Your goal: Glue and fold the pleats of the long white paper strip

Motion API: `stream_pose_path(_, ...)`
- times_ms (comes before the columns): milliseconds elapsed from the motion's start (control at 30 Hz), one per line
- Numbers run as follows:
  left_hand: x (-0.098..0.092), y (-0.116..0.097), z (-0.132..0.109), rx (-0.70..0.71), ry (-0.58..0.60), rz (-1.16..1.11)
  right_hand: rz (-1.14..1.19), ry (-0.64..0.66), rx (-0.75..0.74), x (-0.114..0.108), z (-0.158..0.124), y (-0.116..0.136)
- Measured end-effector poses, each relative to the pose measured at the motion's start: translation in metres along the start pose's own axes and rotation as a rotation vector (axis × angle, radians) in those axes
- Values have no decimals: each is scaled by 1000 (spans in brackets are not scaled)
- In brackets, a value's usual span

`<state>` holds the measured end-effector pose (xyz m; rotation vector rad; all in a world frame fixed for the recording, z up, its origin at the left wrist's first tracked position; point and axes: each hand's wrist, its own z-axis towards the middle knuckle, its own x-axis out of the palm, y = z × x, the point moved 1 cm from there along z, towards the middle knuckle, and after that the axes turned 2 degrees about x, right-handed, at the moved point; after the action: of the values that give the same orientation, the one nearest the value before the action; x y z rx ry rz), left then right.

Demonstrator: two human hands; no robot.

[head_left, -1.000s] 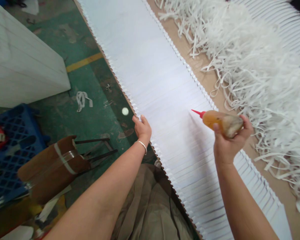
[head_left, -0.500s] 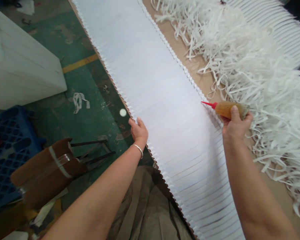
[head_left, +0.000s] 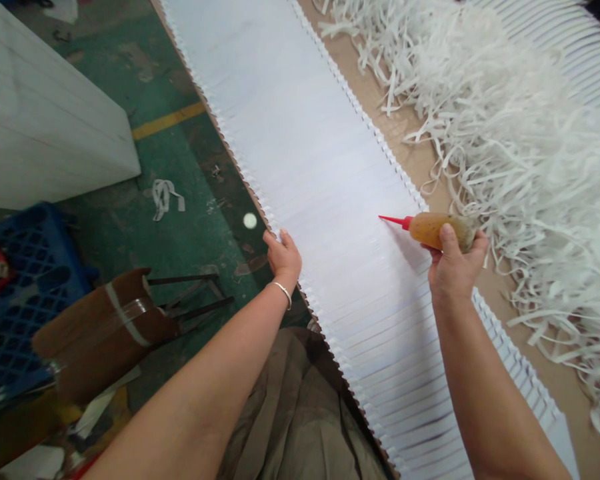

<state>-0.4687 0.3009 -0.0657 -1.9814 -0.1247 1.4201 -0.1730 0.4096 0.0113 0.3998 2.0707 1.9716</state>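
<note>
Overlapping white strips (head_left: 320, 153) form a long band with toothed edges on the brown table. My right hand (head_left: 454, 263) is closed around a squeeze bottle (head_left: 433, 230) of amber liquid, probably glue. Its red nozzle (head_left: 395, 220) points left over the strips, its tip close to their surface. A faint wet line shows on the strips below the tip. My left hand (head_left: 283, 259), with a bracelet (head_left: 283, 295) on the wrist, grips the band's left edge at the table rim. Some of its fingers are hidden beneath.
Loose white ribbon-like strips (head_left: 510, 147) are heaped along the right, on the brown table surface (head_left: 395, 140). To the left stand a brown padded stool (head_left: 100, 333), a blue plastic crate (head_left: 35, 280) and a large white block (head_left: 50, 113) on the green floor.
My right hand has carried the bottle left and slightly down, its nozzle moving from near the right edge inward across the strips. The left hand keeps its place on the edge. The view has shifted slightly.
</note>
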Motion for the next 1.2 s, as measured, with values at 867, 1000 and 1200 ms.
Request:
stream_pose_path(867, 1, 3, -1, 19, 5, -31, -377, 257, -203, 37, -140, 5)
stream_pose_path(1000, 1, 3, -1, 26, 2, -41, -351, 348, -367, 32, -141, 5)
stream_pose_path(1200, -1, 0, -2, -1, 20, -21, -289, 233, -520, 9, -89, 30)
